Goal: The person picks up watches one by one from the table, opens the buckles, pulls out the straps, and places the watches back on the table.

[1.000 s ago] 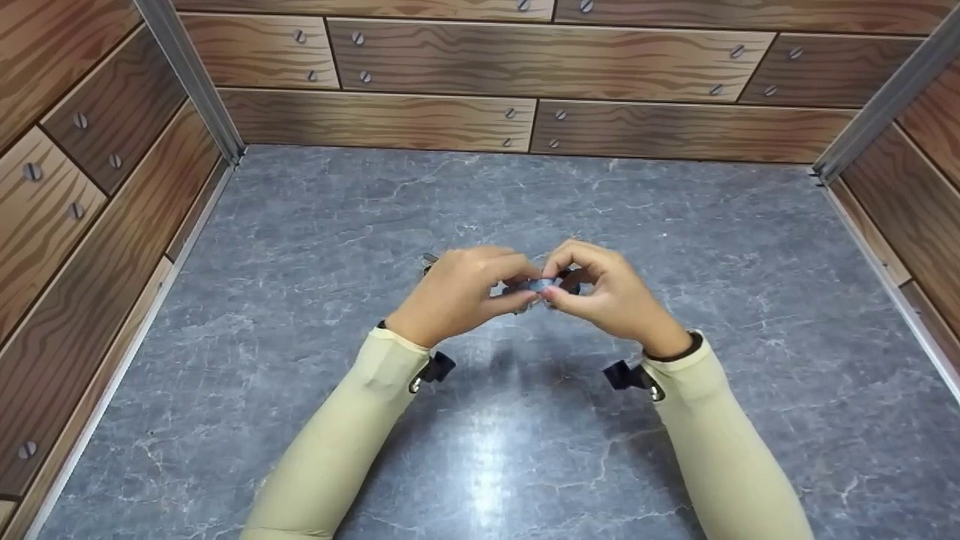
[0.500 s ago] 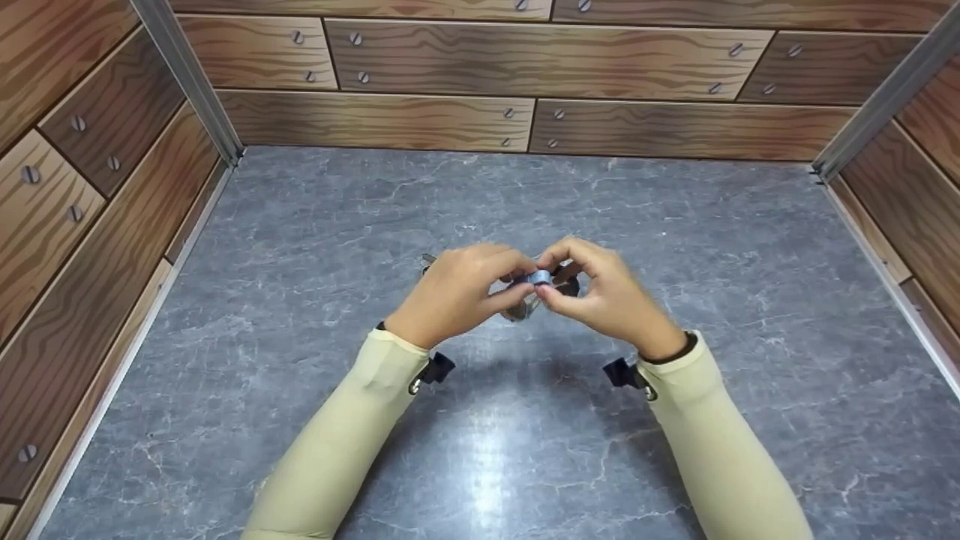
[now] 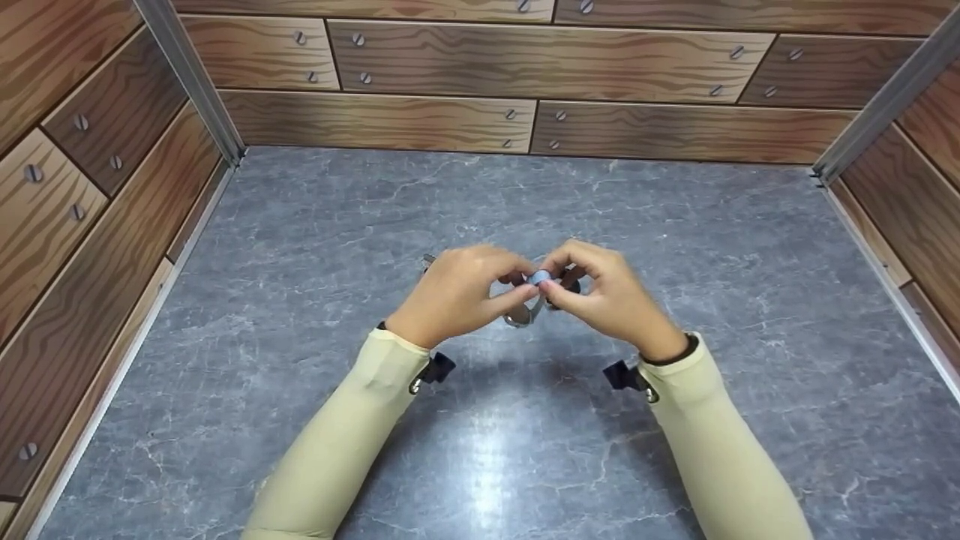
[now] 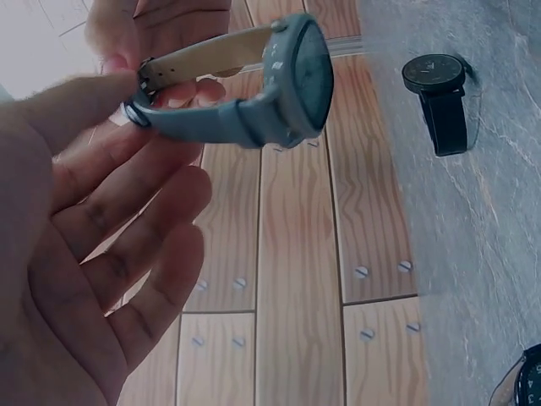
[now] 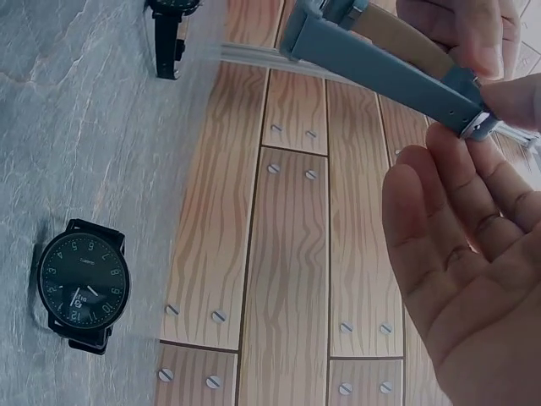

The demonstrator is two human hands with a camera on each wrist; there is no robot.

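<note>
A wristwatch with a blue-grey strap (image 4: 207, 123), tan on the inside, hangs in the air between both hands. Its two strap ends meet at the buckle (image 5: 478, 125), so the strap forms a loop. My left hand (image 3: 465, 289) pinches the strap by the buckle between thumb and fingers. From the other side my right hand (image 3: 604, 292) pinches the same strap end with thumb and index finger. The round watch case (image 4: 300, 80) points away from the hands. In the head view the fingers hide much of the strap.
On the grey marbled tabletop (image 3: 337, 210) lie a black watch with numerals (image 5: 83, 283) on the right and another dark watch (image 3: 428, 259) on the left, mostly behind my left hand. Wood-patterned walls (image 3: 450, 60) enclose the back and sides.
The watch case has swung down and toward me, coming into view below the fingers. The blue strap end has tipped up between the fingertips. Both hands stay in nearly the same place.
</note>
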